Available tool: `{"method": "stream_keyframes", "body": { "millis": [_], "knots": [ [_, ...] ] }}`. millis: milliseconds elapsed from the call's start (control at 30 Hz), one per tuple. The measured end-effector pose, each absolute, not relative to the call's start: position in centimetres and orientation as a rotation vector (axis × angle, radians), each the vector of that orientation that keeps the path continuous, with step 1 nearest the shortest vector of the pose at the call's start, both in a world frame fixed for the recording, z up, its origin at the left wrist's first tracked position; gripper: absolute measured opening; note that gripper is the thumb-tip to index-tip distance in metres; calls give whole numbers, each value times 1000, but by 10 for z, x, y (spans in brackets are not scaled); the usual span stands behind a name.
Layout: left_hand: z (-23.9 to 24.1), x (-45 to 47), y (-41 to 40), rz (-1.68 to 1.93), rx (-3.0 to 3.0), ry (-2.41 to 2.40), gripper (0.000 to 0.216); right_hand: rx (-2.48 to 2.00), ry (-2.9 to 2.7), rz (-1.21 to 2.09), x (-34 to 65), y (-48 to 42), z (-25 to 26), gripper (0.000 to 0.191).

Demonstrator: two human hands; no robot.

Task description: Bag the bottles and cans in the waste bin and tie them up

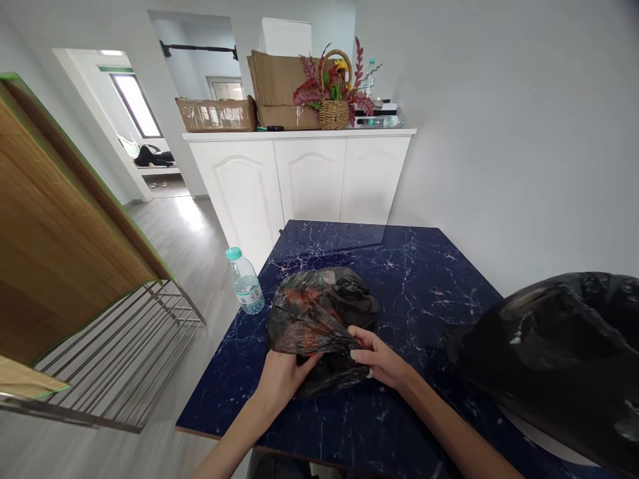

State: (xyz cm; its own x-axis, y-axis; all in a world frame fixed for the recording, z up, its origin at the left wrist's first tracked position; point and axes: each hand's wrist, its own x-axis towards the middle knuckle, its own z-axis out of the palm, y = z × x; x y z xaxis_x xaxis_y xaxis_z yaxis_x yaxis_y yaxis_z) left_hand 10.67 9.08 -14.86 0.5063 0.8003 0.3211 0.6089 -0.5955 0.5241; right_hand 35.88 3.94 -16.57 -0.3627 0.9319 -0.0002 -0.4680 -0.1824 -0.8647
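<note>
Bag (319,313) sits near the left edge of the table (409,279), its mouth turned toward us; our left hand (282,374) goes in there, fingers hidden, so we cannot tell their grip, while our right hand (378,358) pinches the mouth's right side

Bright, even light; far window (134,106) blown out; glare on floor (190,214); sheen on handled bag (299,326); edges stretched.
</note>
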Motion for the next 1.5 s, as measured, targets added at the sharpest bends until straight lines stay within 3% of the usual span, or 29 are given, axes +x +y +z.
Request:
{"method": "stream_keyframes", "body": {
  "millis": [333,533,833,1033,1100,1133,1233,1367,1500],
  "knots": [
    [-72,37,67,955,2632,1695,53,-711,-1001,1726,360,41,-170,44],
    [-41,11,103,553,2510,2219,56,-702,-1009,1734,358,41,-170,46],
    [-33,4,141,163,2474,2182,65,-697,-995,1733,359,41,-169,45],
    [-46,4,145,294,2454,2158,77,-700,-993,1735,358,42,-171,47],
    [-50,2,137,547,2436,2223,87,-706,-981,1724,358,42,-172,47],
    [-51,2,131,723,2430,2243,81,-708,-975,1719,359,42,-173,47],
    [-57,8,108,972,2607,1853,44,-710,-959,1707,361,43,-175,49],
    [-74,34,88,518,2781,971,41,-706,-948,1704,362,43,-175,50],
    [-103,63,100,537,2786,903,32,-677,-944,1717,359,42,-171,49]
  ]
}}
